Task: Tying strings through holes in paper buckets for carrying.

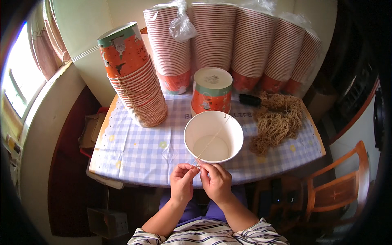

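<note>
A white-lined paper bucket (230, 136) stands with its mouth up near the front edge of the table. A thin tan string (213, 141) stretches across its mouth from the far rim to the near rim. At the near rim my left hand (182, 182) pinches the string, fingers closed. Close beside it, my right hand (217, 183) also has its fingertips closed on the string. Just behind stands an upside-down orange paper bucket (211, 100) with a green band and white base. The exact twist of string between my fingertips is too small to make out.
A tall tilted stack of orange buckets (136, 87) with strings hanging on it stands at left. Several plastic-wrapped bucket stacks (214, 38) line the back. A tangled bundle of tan strings (279, 120) and a black object (249, 100) lie at right. A wooden chair (337, 190) is lower right.
</note>
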The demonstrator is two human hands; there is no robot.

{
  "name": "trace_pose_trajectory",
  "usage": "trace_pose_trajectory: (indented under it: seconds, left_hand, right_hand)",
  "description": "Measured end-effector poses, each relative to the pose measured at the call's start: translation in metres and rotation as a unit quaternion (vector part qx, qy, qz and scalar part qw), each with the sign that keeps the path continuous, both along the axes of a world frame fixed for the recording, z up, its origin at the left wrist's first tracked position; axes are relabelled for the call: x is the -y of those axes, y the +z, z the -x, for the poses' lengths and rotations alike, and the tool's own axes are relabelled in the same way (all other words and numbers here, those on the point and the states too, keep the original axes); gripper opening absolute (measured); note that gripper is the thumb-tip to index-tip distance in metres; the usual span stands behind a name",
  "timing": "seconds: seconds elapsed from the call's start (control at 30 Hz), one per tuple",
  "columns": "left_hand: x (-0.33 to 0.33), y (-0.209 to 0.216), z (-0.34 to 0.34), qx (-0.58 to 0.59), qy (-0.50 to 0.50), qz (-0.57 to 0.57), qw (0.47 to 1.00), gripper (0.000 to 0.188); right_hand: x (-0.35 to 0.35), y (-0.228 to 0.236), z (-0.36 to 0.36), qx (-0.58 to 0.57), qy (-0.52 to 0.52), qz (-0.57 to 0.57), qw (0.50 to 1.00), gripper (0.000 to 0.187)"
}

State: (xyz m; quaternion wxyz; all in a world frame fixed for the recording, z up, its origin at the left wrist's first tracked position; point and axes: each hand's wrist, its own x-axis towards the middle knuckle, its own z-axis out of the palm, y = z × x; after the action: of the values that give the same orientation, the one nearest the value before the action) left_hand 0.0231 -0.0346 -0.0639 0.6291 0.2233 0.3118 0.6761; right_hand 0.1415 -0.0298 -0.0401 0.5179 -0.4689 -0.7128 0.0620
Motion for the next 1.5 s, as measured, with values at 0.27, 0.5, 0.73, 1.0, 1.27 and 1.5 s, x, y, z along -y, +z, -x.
trace_pose_trajectory:
  seconds: [0.27, 0.5, 0.73, 1.0, 1.27, 1.5]
  left_hand:
    - [0.001, 0.0, 0.0, 0.013, -0.027, 0.01, 1.0, 0.012]
    - [0.001, -0.001, 0.001, -0.015, -0.036, 0.006, 0.999, 0.012]
    - [0.001, -0.001, 0.001, -0.027, -0.022, -0.014, 0.999, 0.012]
    - [-0.001, -0.003, 0.003, -0.038, -0.03, -0.013, 0.999, 0.013]
    - [0.001, 0.0, 0.004, -0.058, -0.036, -0.027, 0.997, 0.011]
    - [0.002, 0.0, 0.003, -0.072, -0.034, -0.042, 0.996, 0.011]
  right_hand:
    - [0.001, 0.0, 0.003, -0.034, 0.008, 0.016, 0.999, 0.014]
    - [0.0, 0.0, -0.001, -0.074, 0.032, 0.076, 0.994, 0.01]
    - [-0.002, -0.002, -0.001, -0.065, 0.019, 0.052, 0.996, 0.01]
    - [0.0, 0.007, -0.004, -0.118, 0.096, 0.107, 0.983, 0.008]
    - [-0.002, 0.005, -0.005, -0.174, 0.111, 0.148, 0.967, 0.007]
    - [-0.009, -0.018, -0.004, -0.306, 0.138, 0.202, 0.92, 0.01]
